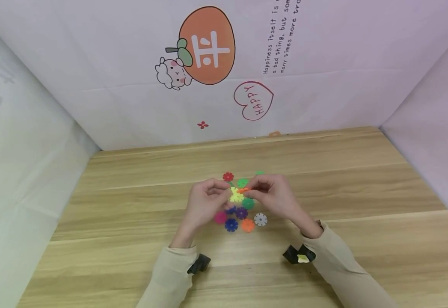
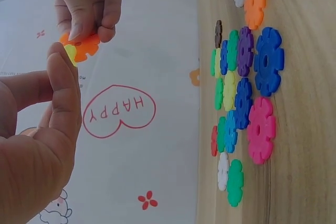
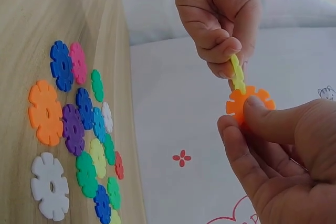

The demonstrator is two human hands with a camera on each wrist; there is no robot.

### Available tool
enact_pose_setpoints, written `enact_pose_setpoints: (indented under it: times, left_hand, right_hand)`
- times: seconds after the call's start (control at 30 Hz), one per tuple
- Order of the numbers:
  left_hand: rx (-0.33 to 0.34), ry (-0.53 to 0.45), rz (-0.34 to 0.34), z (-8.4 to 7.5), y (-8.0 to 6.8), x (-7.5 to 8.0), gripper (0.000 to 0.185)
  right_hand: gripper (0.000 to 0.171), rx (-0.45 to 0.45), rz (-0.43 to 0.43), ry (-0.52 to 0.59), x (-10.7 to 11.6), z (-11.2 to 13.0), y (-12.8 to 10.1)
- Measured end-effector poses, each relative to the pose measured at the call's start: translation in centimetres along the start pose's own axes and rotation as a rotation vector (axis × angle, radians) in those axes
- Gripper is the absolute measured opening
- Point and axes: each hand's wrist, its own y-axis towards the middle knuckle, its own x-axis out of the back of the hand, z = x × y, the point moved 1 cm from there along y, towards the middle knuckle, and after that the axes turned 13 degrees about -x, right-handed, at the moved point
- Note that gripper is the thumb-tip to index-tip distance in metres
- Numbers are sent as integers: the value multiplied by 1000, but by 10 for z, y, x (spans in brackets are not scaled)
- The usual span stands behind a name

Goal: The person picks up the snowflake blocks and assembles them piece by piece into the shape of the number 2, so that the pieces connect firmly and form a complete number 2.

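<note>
My left hand (image 1: 206, 203) pinches a yellow notched plastic disc (image 3: 238, 72) above the table. Between the thumb and fingers of my right hand (image 1: 277, 196) is an orange notched disc (image 3: 236, 104). The two discs meet edge to edge, set at an angle to each other; in the right wrist view the yellow rim touches the orange one at its top notches. How deep the notches sit in one another cannot be seen. Fingers cover part of both discs.
Below the hands, loose notched discs lie spread on the wooden table (image 1: 131, 205), among them a blue (image 2: 269, 61), a pink (image 2: 261, 130), a purple (image 3: 73, 129), a white (image 3: 50, 186) and a second orange disc (image 3: 45, 113). White printed sheets (image 1: 123, 98) stand behind and at both sides.
</note>
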Motion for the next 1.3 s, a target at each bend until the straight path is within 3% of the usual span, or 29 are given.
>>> enact_pose_setpoints:
  times: [0.23, 0.4, 0.67, 0.8, 1.1, 1.3]
  left_hand:
    - [-2, -19, 8, -2, 1, 2, 14]
    - [-17, 5, 47, 1, 1, 4, 15]
    - [-179, 249, 171, 3, 0, 4, 27]
    - [-203, 262, 242, 5, -1, 1, 34]
    - [-271, 445, 273, 4, -1, -1, 28]
    - [-241, 460, 280, 6, -1, 1, 27]
  right_hand:
    - [9, 75, -19, 14, -2, 4, 0]
    - [8, 61, -14, 14, -3, 4, 0]
    - [11, 23, 14, -19, -2, -1, 1]
    - [11, 1, 42, -34, -2, -2, 1]
    - [9, -6, 76, -35, -2, -5, 2]
    - [10, -11, 80, -62, 0, -10, 4]
